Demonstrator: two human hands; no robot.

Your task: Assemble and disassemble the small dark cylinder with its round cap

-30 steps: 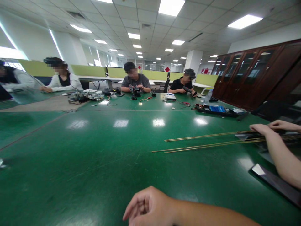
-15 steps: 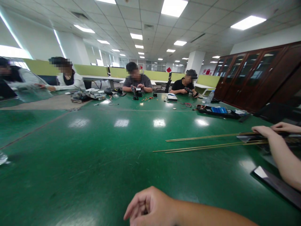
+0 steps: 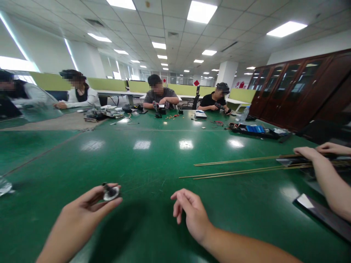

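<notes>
My left hand (image 3: 87, 208) is closed, its thumb and fingertips pinching a small round metal part (image 3: 110, 193) by the edge. The part has a pale, shiny disc and a dark stem that points up. It is held above the green table (image 3: 153, 160). To the right, my right hand (image 3: 190, 213) hovers over the table with loosely bent fingers somewhat apart and nothing visible in them. The two hands do not touch.
Thin brass-coloured rods (image 3: 236, 171) lie at right, beside another person's hands (image 3: 308, 152). A dark flat bar (image 3: 320, 215) rests at the right edge. Farther back stand a black tray (image 3: 255, 130), a plastic bottle (image 3: 244, 114) and several seated people at work. Clear plastic (image 3: 4, 186) shows at far left.
My left hand has come into view from below, holding the small round metal part. My right hand has moved forward and slightly right, and its fingers have loosened. The rods stay put.
</notes>
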